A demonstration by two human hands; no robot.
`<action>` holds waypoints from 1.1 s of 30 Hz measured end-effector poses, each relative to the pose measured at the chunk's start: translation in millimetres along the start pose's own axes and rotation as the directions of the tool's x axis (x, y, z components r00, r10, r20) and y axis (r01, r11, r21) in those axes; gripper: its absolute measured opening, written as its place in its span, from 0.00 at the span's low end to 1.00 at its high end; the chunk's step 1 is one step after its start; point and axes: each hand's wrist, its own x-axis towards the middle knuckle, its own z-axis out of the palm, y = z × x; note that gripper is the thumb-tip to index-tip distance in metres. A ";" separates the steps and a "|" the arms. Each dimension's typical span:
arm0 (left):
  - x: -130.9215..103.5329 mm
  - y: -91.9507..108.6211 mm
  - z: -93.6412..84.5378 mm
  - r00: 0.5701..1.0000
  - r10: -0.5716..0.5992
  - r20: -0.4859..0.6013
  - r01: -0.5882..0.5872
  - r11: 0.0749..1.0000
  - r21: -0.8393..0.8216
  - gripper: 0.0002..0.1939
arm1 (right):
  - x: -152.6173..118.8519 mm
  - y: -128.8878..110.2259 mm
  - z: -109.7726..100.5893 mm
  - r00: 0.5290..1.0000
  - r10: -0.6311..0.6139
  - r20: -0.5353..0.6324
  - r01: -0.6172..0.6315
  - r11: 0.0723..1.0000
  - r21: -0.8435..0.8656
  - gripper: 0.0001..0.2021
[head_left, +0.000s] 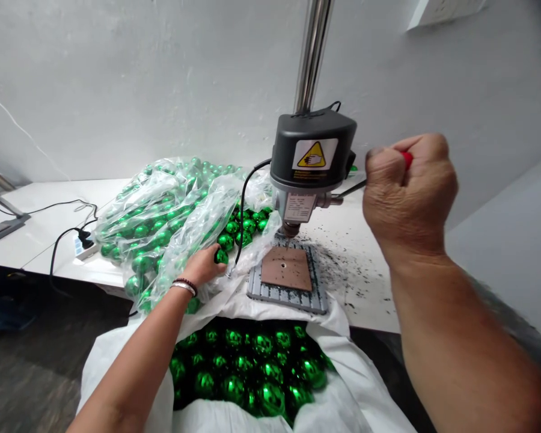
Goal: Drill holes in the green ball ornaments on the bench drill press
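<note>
My left hand (205,264) is closed on a shiny green ball (221,257) at the mouth of a clear plastic bag (207,207) full of similar balls. My right hand (410,192) is wrapped round the red knob (407,160) of a lever on a small drill press (313,150). Under its chuck (290,229), a brown square board (285,269) with a small hole lies on the ribbed grey base (288,298). No ball sits on that board.
A white sack (365,391) of green balls (270,397) hangs open below the table's front edge. Dark shavings (347,264) litter the white table (372,300) right of the base. A black cable (242,210) loops down beside the bag. A power strip (85,248) lies at left.
</note>
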 end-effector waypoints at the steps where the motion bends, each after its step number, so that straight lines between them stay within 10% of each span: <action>1: -2.2 2.5 -4.4 0.999 -0.022 -0.039 0.017 0.992 -0.125 0.26 | 0.2 -0.9 -0.2 1.000 0.011 0.007 -0.011 1.000 0.003 0.08; 3: -7.5 9.9 -16.2 0.996 -0.076 -0.043 0.047 0.878 -0.475 0.23 | 0.8 -2.6 -0.4 1.000 0.026 0.016 -0.026 1.000 0.005 0.08; 6: -16.2 26.3 -30.6 0.990 -0.071 0.123 0.142 0.446 -0.884 0.17 | 1.2 -5.1 -0.9 1.000 0.027 0.012 -0.027 1.000 0.013 0.08; 9: -22.2 46.4 -28.6 0.959 0.015 0.284 0.278 0.151 -0.949 0.12 | 0.7 -8.0 -2.6 0.997 0.057 0.050 -0.058 0.998 0.022 0.08; 12: -24.1 66.3 -12.3 0.922 0.103 0.373 0.367 0.072 -0.927 0.16 | 3.0 -10.7 -4.4 0.993 0.088 0.084 -0.090 0.996 0.021 0.08; 21: -11.3 99.6 32.9 0.912 0.121 0.392 0.377 0.130 -0.917 0.28 | 28.1 -20.6 -3.7 0.944 0.212 0.253 -0.200 0.977 -0.072 0.10; 33: 3.9 103.6 46.8 0.979 0.136 0.153 -0.027 0.827 -0.561 0.27 | 27.7 -18.0 -3.6 0.953 0.173 0.247 -0.165 0.985 -0.055 0.14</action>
